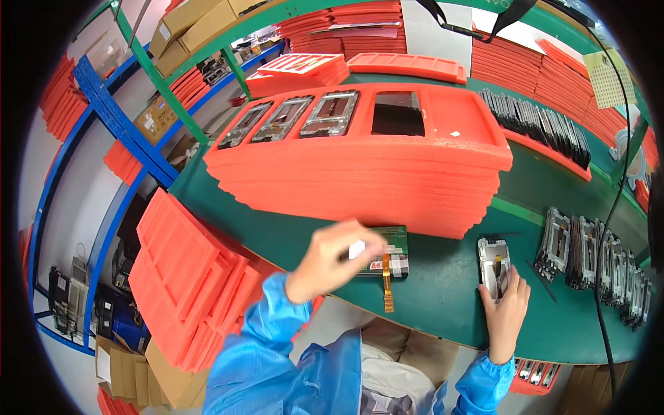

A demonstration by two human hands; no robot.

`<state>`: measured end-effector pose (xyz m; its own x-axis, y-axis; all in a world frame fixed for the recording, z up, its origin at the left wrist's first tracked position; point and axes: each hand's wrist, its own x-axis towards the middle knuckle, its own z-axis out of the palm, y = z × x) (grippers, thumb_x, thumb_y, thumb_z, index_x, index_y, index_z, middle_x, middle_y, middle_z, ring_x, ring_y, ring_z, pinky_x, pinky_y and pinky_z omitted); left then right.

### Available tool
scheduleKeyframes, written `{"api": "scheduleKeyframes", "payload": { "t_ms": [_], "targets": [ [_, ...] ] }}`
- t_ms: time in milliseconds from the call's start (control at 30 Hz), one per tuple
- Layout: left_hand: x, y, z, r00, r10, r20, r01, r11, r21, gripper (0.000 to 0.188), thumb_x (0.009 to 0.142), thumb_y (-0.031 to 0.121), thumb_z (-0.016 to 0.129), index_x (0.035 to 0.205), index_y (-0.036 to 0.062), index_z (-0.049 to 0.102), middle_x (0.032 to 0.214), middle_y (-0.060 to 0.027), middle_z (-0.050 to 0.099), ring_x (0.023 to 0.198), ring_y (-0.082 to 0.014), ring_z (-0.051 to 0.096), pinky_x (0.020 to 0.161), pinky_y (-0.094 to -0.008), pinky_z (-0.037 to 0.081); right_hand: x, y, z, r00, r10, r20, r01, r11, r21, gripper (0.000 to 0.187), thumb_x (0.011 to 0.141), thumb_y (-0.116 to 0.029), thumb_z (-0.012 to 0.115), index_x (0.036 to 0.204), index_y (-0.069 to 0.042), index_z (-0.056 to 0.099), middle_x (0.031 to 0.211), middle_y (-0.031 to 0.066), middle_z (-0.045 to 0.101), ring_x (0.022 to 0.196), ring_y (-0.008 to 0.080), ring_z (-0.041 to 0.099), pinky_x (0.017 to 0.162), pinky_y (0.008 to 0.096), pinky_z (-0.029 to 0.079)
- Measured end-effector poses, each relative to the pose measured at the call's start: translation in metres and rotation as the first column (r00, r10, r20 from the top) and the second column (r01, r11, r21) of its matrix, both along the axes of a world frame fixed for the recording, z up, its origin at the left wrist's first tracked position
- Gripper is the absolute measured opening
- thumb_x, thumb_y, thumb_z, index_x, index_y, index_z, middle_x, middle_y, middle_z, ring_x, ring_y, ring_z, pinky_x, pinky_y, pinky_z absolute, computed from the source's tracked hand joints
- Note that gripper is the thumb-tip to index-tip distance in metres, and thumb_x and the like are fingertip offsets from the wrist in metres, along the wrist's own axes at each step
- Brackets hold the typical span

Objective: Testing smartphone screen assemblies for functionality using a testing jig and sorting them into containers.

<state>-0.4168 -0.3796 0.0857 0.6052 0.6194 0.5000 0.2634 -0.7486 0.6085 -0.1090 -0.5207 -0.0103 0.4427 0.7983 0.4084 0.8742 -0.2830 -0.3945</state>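
One silver frame (492,266), likely light, stiff, best taken by its edges, where my right fingers (514,282) grip; left fingers (365,238) blur, can't tell their hold!

My left hand (330,257) is blurred, so I can't tell what the small white thing (356,249) at its fingertips is; it also hides part of the green circuit board (397,238). My right hand (508,308) covers the near end of the metal frame (492,257). The upper edge cuts off a black strap (508,21).
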Motion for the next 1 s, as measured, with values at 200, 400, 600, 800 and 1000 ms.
{"api": "scheduleKeyframes", "payload": {
  "t_ms": [200, 400, 600, 800, 1000],
  "targets": [
    [-0.01, -0.043, -0.067, 0.991, 0.112, -0.067, -0.129, 0.926, -0.356, 0.016, 0.093, 0.006, 0.063, 0.108, -0.0006, 0.065, 0.098, -0.0097, 0.07, 0.083, -0.0175, 0.066, 0.074, -0.0303, 0.053, 0.005, 0.009, 0.02, 0.99, -0.026, -0.136, 0.024, 1.0, -0.011, 0.069, 0.074, -0.017, 0.081, 0.133, 0.001, 0.05, 0.115, 0.0247, 0.058, 0.101, 0.0378, 0.061, 0.081, 0.0454, 0.051],
    [-0.003, -0.06, -0.084, 0.984, 0.177, -0.007, -0.136, 0.727, -0.673, 0.034, 0.094, 0.008, 0.064, 0.126, 0.0018, 0.055, 0.106, -0.0104, 0.069, 0.088, -0.0156, 0.063, 0.076, -0.0275, 0.052, 0.019, 0.018, 0.024, 0.695, 0.048, -0.717, -0.128, 0.99, -0.057, 0.059, 0.079, -0.007, 0.07, 0.134, -0.001, 0.051, 0.111, 0.0154, 0.06, 0.093, 0.0257, 0.064, 0.076, 0.0375, 0.054],
    [0.01, -0.054, -0.094, 0.994, 0.055, 0.097, 0.048, 0.572, -0.819, 0.036, 0.095, 0.006, 0.063, 0.128, 0.0028, 0.051, 0.1, -0.0071, 0.066, 0.091, -0.0099, 0.06, 0.079, -0.026, 0.05, -0.034, 0.021, 0.03, 0.093, 0.372, -0.923, 0.082, 0.921, 0.38, 0.036, 0.089, -0.002, 0.056, 0.125, -0.003, 0.058, 0.096, 0.0036, 0.063, 0.067, 0.009, 0.057, 0.057, 0.0208, 0.046],
    [0.01, -0.054, -0.102, 0.979, 0.08, 0.19, 0.131, 0.469, -0.873, 0.031, 0.094, 0.003, 0.063, 0.123, 0.0021, 0.053, 0.095, -0.0037, 0.064, 0.091, -0.0074, 0.059, 0.084, -0.0257, 0.05, -0.054, 0.009, -0.004, 0.066, 0.257, -0.964, -0.141, 0.959, 0.246, 0.016, 0.093, -0.007, 0.057, 0.108, -0.001, 0.06, 0.096, 0.0034, 0.061, 0.073, 0.0068, 0.053, 0.06, 0.019, 0.041],
    [0.028, -0.059, -0.115, 0.881, 0.264, 0.394, 0.176, 0.589, -0.789, 0.025, 0.093, 0.004, 0.066, 0.116, 0.0004, 0.057, 0.095, -0.0037, 0.065, 0.087, -0.0078, 0.06, 0.082, -0.0244, 0.049, -0.091, 0.006, -0.009, 0.357, 0.354, -0.865, -0.404, 0.893, 0.199, 0.004, 0.089, -0.001, 0.063, 0.086, 0.0, 0.061, 0.096, 0.002, 0.056, 0.083, 0.0085, 0.05, 0.068, 0.0206, 0.037]
  ]
}}
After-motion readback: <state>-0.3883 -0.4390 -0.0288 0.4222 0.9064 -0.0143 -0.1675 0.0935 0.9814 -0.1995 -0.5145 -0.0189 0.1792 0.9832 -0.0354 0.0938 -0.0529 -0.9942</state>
